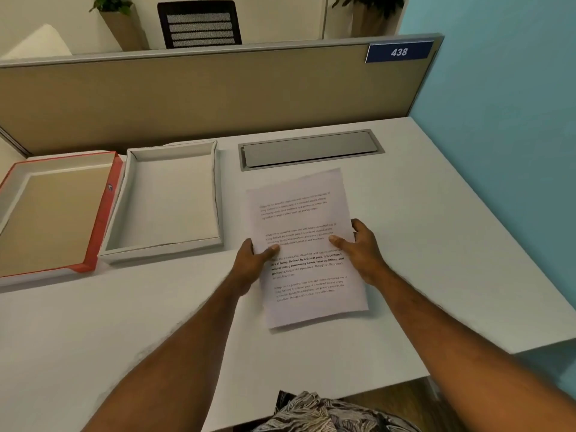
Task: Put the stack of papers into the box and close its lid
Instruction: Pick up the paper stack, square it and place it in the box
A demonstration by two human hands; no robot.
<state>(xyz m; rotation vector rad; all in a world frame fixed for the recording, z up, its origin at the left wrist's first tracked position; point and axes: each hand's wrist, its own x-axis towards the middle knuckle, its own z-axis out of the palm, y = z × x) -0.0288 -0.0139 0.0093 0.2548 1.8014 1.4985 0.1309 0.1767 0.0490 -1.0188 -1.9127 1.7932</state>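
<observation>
Your two forearms reach forward over the white tabletop, and both hands are on the stack of papers. Your left hand grips the left edge, thumb pressed on the printed top sheet, fingers tucked out of sight beneath. Your right hand clamps the right edge the same way, thumb on top. The stack sits a little to the right of centre, its far end tilted slightly right; whether it rests flat or is just lifted, you can't tell. Further out on the left, the white box stands open and empty, close beside the papers. Touching its left side lies the red-edged lid, inside facing up. Beyond the papers, a grey cable hatch sits shut, then the beige partition.
</observation>
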